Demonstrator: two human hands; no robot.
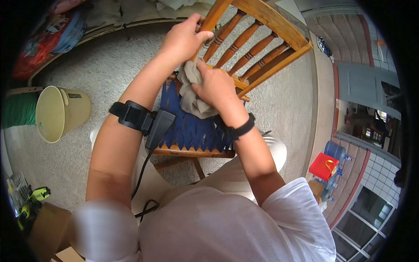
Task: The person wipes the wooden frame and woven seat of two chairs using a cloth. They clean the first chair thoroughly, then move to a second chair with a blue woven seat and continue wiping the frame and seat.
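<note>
wooden chair [241,42] at centre, in front of the wearer, blue strap seat [187,129] between the knees, backrest on the far side. left to right: cream bin [50,114] well apart on the grey floor [118,78], small dark label near its rim, too small to read. left hand [185,37] high on the backrest's left post, fingers wrapped round it, thumb on the near side; some fingertips hidden behind the wood. grey cloth [190,96] bunched at the foot of that post, draping over the seat's back edge. right hand [218,87] on the cloth, fingers curled and pinching it, thumb on top, tips partly buried in folds.

key relation: cloth lies just left of and under the right fingers, long axis running from the post foot toward the wearer; right hand is nearer, left hand beyond it up the post. the post slants up and rightward from there; spindles right of the right hand. far right: red bag [321,167] with yellow loop, beside blue water jugs [335,150]. no writing legible on chair, cloth or bag.
</note>
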